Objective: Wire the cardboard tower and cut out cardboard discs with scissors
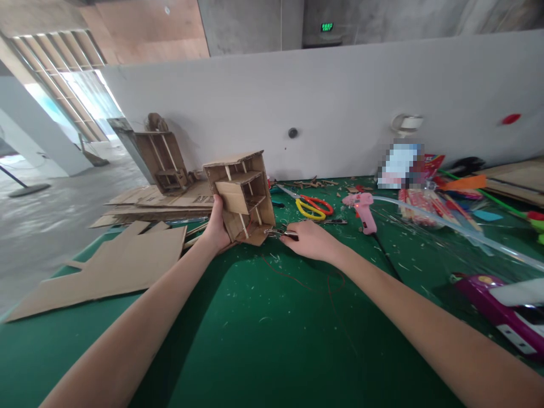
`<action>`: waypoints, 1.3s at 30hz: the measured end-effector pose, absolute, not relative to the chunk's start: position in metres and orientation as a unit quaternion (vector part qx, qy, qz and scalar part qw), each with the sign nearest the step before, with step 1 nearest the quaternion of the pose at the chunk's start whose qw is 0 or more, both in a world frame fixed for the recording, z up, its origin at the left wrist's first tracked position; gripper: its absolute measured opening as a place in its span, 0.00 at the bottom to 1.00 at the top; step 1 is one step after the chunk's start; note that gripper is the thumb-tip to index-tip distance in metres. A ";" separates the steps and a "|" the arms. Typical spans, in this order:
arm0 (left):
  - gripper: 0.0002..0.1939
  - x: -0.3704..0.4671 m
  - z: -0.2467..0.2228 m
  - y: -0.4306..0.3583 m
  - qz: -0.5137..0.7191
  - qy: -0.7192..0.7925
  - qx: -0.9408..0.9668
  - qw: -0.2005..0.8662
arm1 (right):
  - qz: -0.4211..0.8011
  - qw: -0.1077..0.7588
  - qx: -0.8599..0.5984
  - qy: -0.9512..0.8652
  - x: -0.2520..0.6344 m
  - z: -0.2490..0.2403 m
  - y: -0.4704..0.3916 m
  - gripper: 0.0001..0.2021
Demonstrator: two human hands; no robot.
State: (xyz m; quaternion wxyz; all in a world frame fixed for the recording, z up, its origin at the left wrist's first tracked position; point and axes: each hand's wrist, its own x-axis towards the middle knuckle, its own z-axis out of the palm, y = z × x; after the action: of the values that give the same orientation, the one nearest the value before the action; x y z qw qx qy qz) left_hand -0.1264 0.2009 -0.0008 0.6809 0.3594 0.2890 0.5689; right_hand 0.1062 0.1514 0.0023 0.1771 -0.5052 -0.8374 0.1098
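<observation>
My left hand (216,229) grips the left side of a small cardboard shelf model (254,192), tilted on the green table. Thin sticks run between its levels. My right hand (312,239) is closed around a small metal tool with a dark handle (291,234); its exact kind is too small to make out. The shiny tip of this tool meets the lower right corner of the model. A thin reddish wire (283,274) trails from below the model across the table.
Scissors with red and yellow handles (313,207) lie behind my right hand. A pink glue gun (364,214) is to the right, a purple device (497,309) nearer. Cut cardboard (140,255) lies at left. Another cardboard model (159,161) stands behind. A phone (398,164) leans by the wall.
</observation>
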 end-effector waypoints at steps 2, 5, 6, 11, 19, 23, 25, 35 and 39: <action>0.41 -0.125 -0.001 0.200 0.570 0.287 0.360 0.681 | 0.112 0.181 -0.511 -0.833 0.106 0.003 0.151 0.15; 0.41 -0.125 -0.002 0.201 0.573 0.282 0.361 0.680 | 0.115 0.183 -0.516 -0.829 0.106 0.003 0.151 0.14; 0.41 -0.125 -0.002 0.201 0.573 0.282 0.359 0.680 | 0.116 0.184 -0.517 -0.828 0.106 0.003 0.151 0.14; 0.43 -0.123 -0.001 0.199 0.569 0.285 0.353 0.686 | 0.118 0.185 -0.521 -0.825 0.105 0.003 0.151 0.14; 0.41 -0.117 0.007 0.191 0.572 0.260 0.300 0.718 | 0.111 0.178 -0.524 -0.825 0.106 0.004 0.150 0.14; 0.40 -0.115 0.009 0.190 0.580 0.259 0.290 0.716 | 0.106 0.177 -0.524 -0.826 0.106 0.003 0.150 0.14; 0.40 -0.115 0.008 0.190 0.577 0.254 0.293 0.719 | 0.107 0.176 -0.524 -0.827 0.105 0.002 0.151 0.14; 0.40 -0.115 0.003 0.192 0.573 0.235 0.329 0.713 | 0.100 0.176 -0.521 -0.829 0.105 0.002 0.150 0.13; 0.40 -0.113 0.002 0.191 0.578 0.237 0.327 0.709 | 0.097 0.179 -0.521 -0.829 0.105 0.001 0.151 0.13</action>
State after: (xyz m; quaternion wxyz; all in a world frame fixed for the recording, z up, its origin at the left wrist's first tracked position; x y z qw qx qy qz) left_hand -0.1134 0.1911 0.0022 0.7088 0.3271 0.2366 0.5784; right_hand 0.1048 0.1507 0.0011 0.1792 -0.5207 -0.8291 0.0966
